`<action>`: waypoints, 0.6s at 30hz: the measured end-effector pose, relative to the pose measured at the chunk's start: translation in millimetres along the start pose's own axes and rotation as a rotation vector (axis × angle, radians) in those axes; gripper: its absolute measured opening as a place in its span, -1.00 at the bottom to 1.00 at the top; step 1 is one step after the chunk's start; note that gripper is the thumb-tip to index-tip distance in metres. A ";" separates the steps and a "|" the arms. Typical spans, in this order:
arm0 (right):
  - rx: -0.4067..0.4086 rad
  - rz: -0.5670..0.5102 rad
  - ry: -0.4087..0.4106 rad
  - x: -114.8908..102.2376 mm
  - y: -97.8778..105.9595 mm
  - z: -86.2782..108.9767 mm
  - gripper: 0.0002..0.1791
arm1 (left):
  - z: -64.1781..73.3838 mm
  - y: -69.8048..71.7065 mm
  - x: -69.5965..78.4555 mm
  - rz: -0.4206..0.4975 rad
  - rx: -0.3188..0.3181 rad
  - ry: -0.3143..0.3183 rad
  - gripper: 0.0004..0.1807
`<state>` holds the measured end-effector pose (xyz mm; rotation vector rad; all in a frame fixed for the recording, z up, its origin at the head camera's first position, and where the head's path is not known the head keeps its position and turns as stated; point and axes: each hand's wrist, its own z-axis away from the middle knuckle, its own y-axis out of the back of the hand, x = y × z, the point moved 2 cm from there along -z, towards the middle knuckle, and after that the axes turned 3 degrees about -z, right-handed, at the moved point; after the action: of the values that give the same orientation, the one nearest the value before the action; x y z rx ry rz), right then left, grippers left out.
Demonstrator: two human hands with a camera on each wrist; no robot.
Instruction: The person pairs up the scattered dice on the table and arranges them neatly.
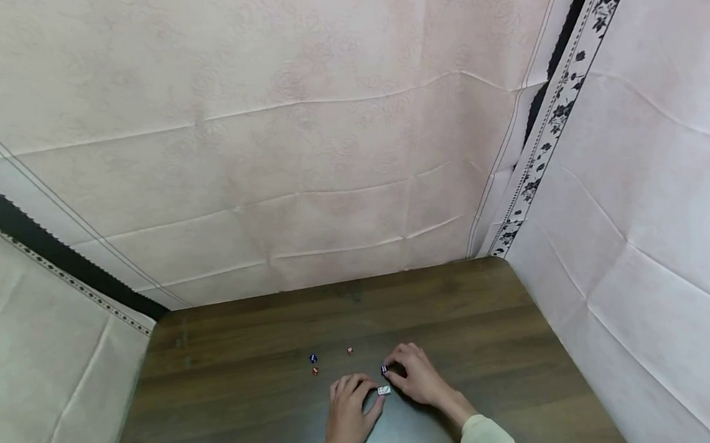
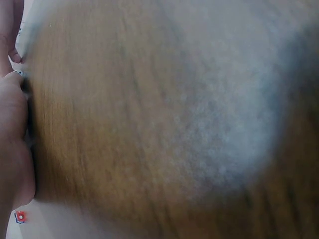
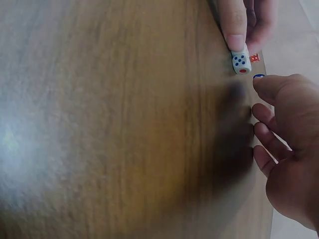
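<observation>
My left hand [image 1: 349,411] pinches a pair of white dice [image 1: 383,390] between thumb and forefinger, low over the wooden table. From the right wrist, the nearer white die [image 3: 241,60] shows five blue pips on one face and a red pip on another. Just beyond them, my right hand [image 1: 418,377] holds a dark blue die [image 1: 384,370] at its thumb and fingertips. Only a sliver of that blue die [image 3: 258,76] shows past the thumb in the right wrist view. A red die [image 3: 254,58] appears behind the white one there.
Left of the hands lie a blue die [image 1: 313,359] and a red die [image 1: 315,371], close together. Another small red die [image 1: 350,350] sits farther back. Pale patterned cloth [image 1: 334,144] hangs behind the wooden table [image 1: 232,408] and along both sides.
</observation>
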<state>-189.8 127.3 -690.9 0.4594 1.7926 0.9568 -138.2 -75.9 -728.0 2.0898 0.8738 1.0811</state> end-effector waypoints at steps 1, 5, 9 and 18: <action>0.004 0.006 0.010 0.1 -1.0 0.6 -0.87 | -0.1 0.1 0.3 -0.009 0.003 -0.003 -0.79; 0.027 0.010 0.037 -0.4 -3.3 1.9 -0.86 | 0.1 0.9 1.4 -0.018 -0.013 0.004 -0.79; 0.039 0.007 0.029 -2.0 -4.2 2.3 -0.87 | 0.0 1.5 1.9 -0.011 -0.041 0.029 -0.79; 0.068 0.012 0.021 -2.1 -7.1 3.2 -0.87 | -1.1 0.5 1.7 -0.011 -0.008 0.007 -0.80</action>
<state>-185.2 122.8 -695.7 0.5053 1.8480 0.9144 -138.3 -74.6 -726.4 2.0736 0.8817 1.0853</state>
